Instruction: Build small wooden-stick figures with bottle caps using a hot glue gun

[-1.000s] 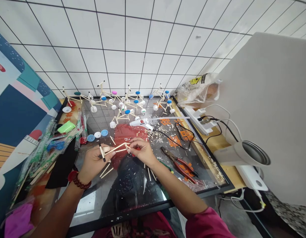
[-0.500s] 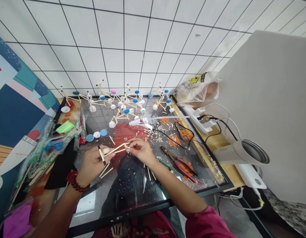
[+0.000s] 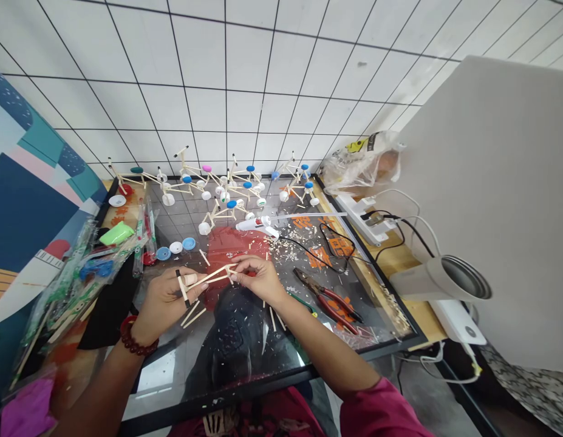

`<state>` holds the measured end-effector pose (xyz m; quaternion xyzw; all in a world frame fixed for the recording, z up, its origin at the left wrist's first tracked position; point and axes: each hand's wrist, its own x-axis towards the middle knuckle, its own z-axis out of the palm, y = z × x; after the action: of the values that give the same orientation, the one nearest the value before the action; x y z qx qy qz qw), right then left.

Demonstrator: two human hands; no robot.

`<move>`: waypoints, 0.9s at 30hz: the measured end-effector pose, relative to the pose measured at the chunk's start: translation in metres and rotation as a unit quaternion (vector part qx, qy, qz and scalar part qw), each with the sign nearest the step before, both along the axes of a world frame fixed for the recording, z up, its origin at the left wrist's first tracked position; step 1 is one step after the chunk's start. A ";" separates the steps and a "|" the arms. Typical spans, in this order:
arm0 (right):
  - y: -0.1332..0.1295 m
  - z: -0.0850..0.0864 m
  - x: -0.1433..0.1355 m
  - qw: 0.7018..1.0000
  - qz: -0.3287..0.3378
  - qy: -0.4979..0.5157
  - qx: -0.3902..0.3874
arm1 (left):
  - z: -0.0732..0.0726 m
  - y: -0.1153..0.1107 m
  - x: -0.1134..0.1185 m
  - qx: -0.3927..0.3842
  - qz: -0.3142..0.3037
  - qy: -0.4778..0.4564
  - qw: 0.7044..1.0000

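Observation:
Between my hands is a small frame of thin wooden sticks (image 3: 212, 278), with a black-tipped crossbar at its left end. My left hand (image 3: 165, 298) is closed around that left end, near the crossbar. At the other end, the fingertips of my right hand (image 3: 256, 278) pinch the joint where sticks meet. Loose sticks (image 3: 194, 317) lie on the glass tabletop just below my left hand. Beyond my hands rests a white glue gun (image 3: 257, 225) with a clear glue stick in its back. Three bottle caps (image 3: 176, 247) sit in a row left of it.
Several stick bicycles (image 3: 231, 204) with cap wheels stand along the tiled wall. Red-handled pliers (image 3: 329, 298) lie to the right, by wood scraps. Plastic packets (image 3: 71, 291) cover the left edge. A power strip (image 3: 365, 221) and paper cups (image 3: 440, 279) are at the right.
The view has shifted slightly. My left hand and the stick frame tilt a little, while both hands keep hold of it.

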<state>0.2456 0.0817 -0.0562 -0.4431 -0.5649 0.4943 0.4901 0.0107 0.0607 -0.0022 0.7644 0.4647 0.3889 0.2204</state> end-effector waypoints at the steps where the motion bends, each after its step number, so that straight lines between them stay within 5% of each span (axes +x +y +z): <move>1: 0.000 0.000 0.000 1.000 0.001 -0.003 0.002 | -0.001 0.000 0.000 0.000 -0.003 -0.001 1.000; 18: -0.003 0.007 -0.001 1.000 -0.003 -0.010 0.022 | -0.003 0.000 0.004 -0.034 -0.004 -0.017 0.999; 27: -0.004 0.005 -0.004 1.000 0.002 0.000 0.016 | -0.015 -0.003 0.007 -0.045 -0.002 -0.019 0.999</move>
<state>0.2414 0.0779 -0.0516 -0.4343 -0.5738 0.4862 0.4957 0.0177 0.0582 -0.0173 0.7470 0.4762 0.3816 0.2638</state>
